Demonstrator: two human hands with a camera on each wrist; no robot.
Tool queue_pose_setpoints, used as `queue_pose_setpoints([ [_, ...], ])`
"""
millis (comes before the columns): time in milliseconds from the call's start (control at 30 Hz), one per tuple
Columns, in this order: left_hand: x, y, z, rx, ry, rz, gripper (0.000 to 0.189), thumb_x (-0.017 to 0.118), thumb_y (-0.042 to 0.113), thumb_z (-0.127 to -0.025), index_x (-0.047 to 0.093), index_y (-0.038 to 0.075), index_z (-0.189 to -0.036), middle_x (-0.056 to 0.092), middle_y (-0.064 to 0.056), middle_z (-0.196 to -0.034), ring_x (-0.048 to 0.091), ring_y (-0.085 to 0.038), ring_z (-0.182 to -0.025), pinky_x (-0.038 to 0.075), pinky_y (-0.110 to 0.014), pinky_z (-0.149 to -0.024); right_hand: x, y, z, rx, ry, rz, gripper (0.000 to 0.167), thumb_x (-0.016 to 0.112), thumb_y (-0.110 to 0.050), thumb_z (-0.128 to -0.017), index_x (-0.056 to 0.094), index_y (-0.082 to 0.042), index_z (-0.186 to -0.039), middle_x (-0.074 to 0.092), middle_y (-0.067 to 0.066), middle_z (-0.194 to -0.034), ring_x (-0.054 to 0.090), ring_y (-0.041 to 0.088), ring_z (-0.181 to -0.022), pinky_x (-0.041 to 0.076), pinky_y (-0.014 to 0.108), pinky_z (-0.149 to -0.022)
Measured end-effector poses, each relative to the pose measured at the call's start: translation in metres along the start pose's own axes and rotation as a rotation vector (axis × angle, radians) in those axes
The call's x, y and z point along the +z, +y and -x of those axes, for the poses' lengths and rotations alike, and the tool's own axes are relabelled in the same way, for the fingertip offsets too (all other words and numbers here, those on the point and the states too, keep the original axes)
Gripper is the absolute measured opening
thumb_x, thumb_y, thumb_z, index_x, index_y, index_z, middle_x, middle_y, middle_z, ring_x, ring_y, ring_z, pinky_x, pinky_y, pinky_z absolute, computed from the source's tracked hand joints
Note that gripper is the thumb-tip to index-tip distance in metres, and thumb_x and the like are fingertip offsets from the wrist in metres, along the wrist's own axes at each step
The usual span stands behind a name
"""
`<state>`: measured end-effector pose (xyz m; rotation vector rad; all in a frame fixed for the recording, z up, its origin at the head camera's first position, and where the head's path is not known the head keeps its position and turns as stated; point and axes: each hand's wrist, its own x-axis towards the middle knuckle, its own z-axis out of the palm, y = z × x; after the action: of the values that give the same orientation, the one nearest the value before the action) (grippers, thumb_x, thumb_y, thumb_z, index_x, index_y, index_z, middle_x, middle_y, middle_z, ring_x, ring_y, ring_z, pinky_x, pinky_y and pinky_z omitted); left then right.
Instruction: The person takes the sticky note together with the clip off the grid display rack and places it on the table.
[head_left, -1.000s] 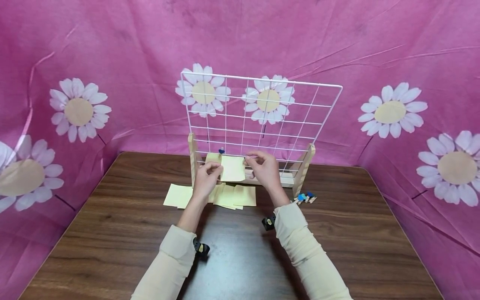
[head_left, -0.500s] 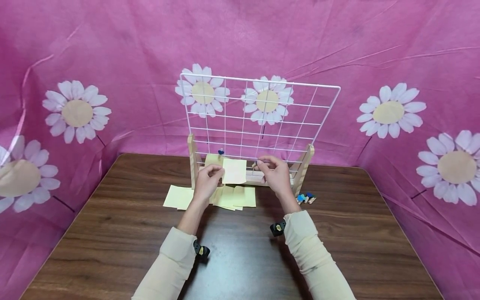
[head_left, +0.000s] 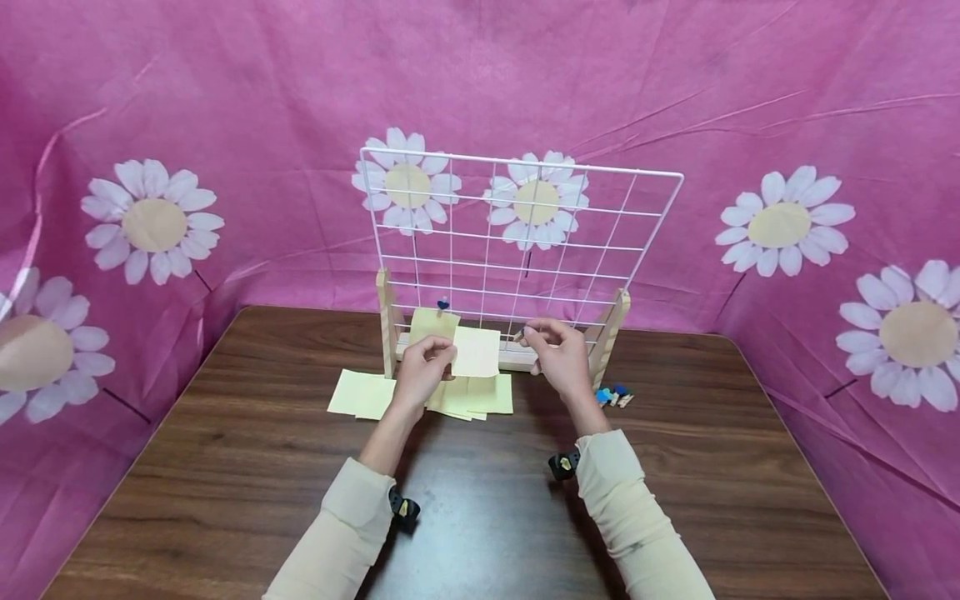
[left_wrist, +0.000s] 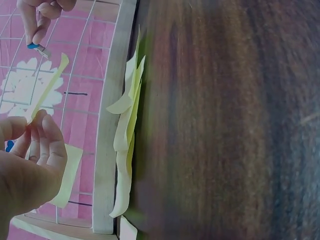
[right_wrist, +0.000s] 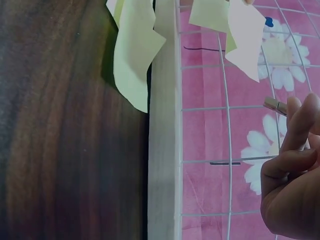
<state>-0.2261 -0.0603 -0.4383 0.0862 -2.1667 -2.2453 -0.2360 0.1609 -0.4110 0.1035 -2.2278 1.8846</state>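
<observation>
My left hand (head_left: 422, 372) pinches a yellow sticky note (head_left: 477, 353) by its left edge, in front of the white wire grid (head_left: 570, 208). To the right of that note, my right hand (head_left: 561, 360) pinches a small wooden clothespin (right_wrist: 274, 105); a blue bit shows at its held end in the left wrist view. Clipped to the grid's lower left is another sticky note (head_left: 433, 323), under a clothespin with a dark blue heart (head_left: 442, 305). The left hand and the held note partly cover it.
Several loose sticky notes (head_left: 352, 393) lie on the brown table (head_left: 480, 500) before the grid. A small heap of clothespins with blue tops (head_left: 613, 395) lies by the right wooden post (head_left: 609, 337). A pink flowered cloth (head_left: 285, 208) surrounds the table.
My right hand has drawn back to the right and slightly down with the clothespin. The left hand has brought the held note a little right and down, uncovering more of the clipped note.
</observation>
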Motion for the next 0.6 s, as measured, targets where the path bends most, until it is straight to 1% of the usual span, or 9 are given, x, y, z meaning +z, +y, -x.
queue_pose_setpoints([
  [200,0.001,0.000,0.000,-0.005,-0.021,-0.009,0.018,0.064,0.005,-0.097,0.069,-0.007,-0.111,0.063,-0.008,-0.090,0.057,-0.013,-0.075,0.061,-0.023,-0.067,-0.002,0.005,0.003,-0.008,0.012,0.006,0.017,0.067,-0.006,-0.098,0.069,0.008,-0.107,0.072,0.025,-0.086,0.049,0.010,-0.037,0.051,0.026,-0.037],
  [367,0.001,0.000,0.000,-0.003,-0.033,-0.020,0.018,0.064,0.004,-0.097,0.069,-0.007,-0.110,0.063,-0.009,-0.091,0.058,-0.013,-0.075,0.061,-0.022,-0.066,-0.007,0.007,0.007,0.019,0.008,0.025,0.017,0.066,-0.006,-0.098,0.068,0.008,-0.108,0.073,0.021,-0.084,0.049,0.010,-0.037,0.052,0.027,-0.039],
  [467,0.000,-0.001,0.000,-0.007,-0.040,-0.023,0.017,0.064,0.003,-0.097,0.068,-0.007,-0.110,0.063,-0.009,-0.091,0.058,-0.013,-0.075,0.061,-0.022,-0.065,-0.011,0.004,0.010,0.039,-0.002,0.040,0.018,0.065,-0.003,-0.099,0.067,0.011,-0.111,0.072,0.024,-0.085,0.049,0.011,-0.038,0.052,0.027,-0.039],
  [600,0.000,-0.003,0.001,-0.012,-0.059,-0.025,0.018,0.063,0.002,-0.097,0.068,-0.009,-0.110,0.062,-0.010,-0.091,0.058,-0.013,-0.073,0.062,-0.022,-0.065,-0.014,0.002,0.013,0.041,-0.015,0.048,0.018,0.062,0.002,-0.098,0.065,0.014,-0.110,0.070,0.032,-0.087,0.049,0.014,-0.038,0.052,0.027,-0.039],
])
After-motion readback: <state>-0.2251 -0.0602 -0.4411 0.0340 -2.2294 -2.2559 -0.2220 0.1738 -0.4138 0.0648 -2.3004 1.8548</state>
